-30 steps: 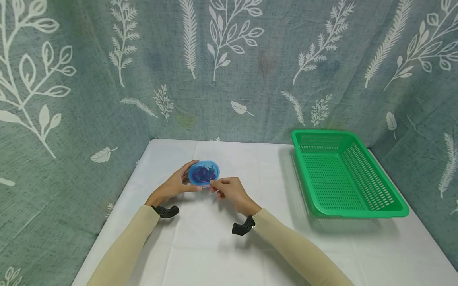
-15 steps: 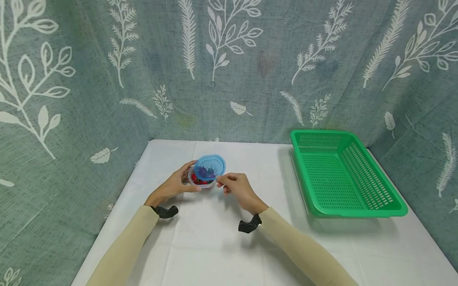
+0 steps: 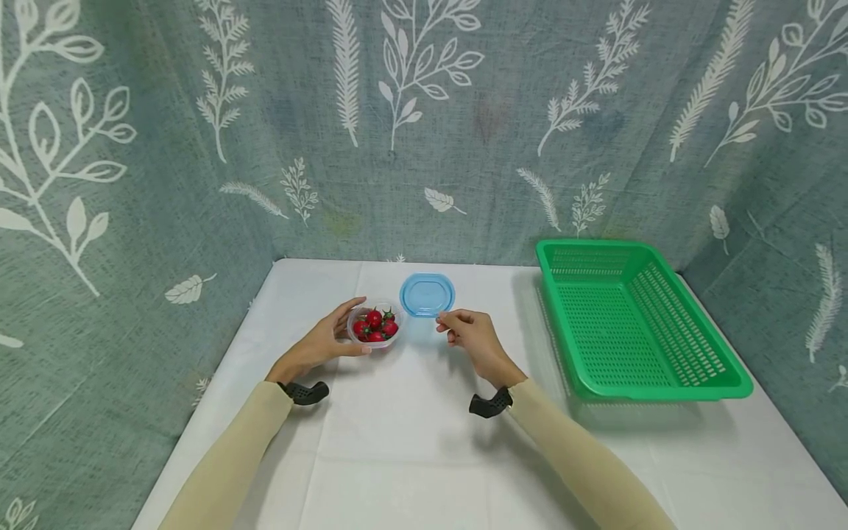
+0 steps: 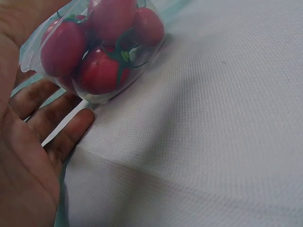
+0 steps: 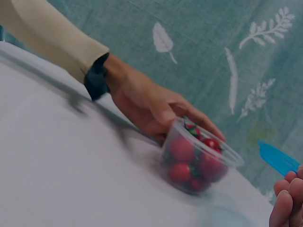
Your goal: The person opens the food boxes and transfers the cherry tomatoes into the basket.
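Note:
A clear plastic tub (image 3: 398, 333) of red cherry tomatoes (image 3: 375, 329) with green stems stands on the white table. My left hand (image 3: 322, 338) holds the tub from its left side, thumb at the near wall and fingers round the far one. The tub's top is uncovered; the right wrist view shows its open rim (image 5: 232, 155). A translucent blue lid (image 3: 427, 294) is off to the tub's right, raised above the table. By its near edge my right hand (image 3: 478, 340) pinches it between thumb and fingertips.
A green perforated plastic basket (image 3: 636, 394) stands at the right of the table (image 3: 397, 471). A grey-green cloth with white leaf prints (image 3: 490, 184) hangs behind and along both sides.
The right hand has lifted the blue lid off the tub and carried it right and away, uncovering the tomatoes. The left hand has stayed on the tub.

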Tool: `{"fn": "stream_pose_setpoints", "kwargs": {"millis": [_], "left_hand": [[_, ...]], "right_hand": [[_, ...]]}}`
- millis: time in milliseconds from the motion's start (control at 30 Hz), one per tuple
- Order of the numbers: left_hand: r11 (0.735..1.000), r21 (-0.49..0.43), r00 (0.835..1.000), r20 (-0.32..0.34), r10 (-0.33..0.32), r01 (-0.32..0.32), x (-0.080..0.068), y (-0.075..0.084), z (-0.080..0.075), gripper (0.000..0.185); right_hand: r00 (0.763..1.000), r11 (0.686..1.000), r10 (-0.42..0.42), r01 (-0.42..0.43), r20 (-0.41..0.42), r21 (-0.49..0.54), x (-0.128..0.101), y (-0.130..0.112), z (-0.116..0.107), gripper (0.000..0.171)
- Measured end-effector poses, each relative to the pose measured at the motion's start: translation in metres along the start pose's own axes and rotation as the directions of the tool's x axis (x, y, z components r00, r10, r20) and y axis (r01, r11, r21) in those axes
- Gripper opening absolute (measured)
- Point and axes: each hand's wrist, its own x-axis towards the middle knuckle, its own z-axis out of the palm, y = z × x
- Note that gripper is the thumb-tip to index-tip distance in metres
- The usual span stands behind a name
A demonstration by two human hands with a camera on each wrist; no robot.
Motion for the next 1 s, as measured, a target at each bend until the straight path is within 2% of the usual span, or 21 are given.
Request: {"fn": "stream_pose_setpoints", "kwargs": {"millis": [233, 500, 1000], "left_hand": [[1.000, -0.030, 1.000, 0.004, -0.004, 0.004, -0.002, 0.001, -0.001, 0.107], [0.999, -0.042, 1.000, 0.011, 0.010, -0.009, -0.002, 0.000, -0.001, 0.106], [1.000, -0.029, 1.000, 0.011, 0.012, -0.012, -0.002, 0.000, 0.000, 0.106]], "right_hand": [[0.998, 1.000, -0.001, -0.001, -0.062, -0.028, 0.001, 0.005, -0.022, 0.042], [0.990, 0.997, 0.052, -0.060, -0.129, -0.056, 0.007, 0.018, -0.040, 0.039], [0.976, 0.990, 0.103, -0.119, -0.191, -0.077, 0.008, 0.025, -0.052, 0.030]]}}
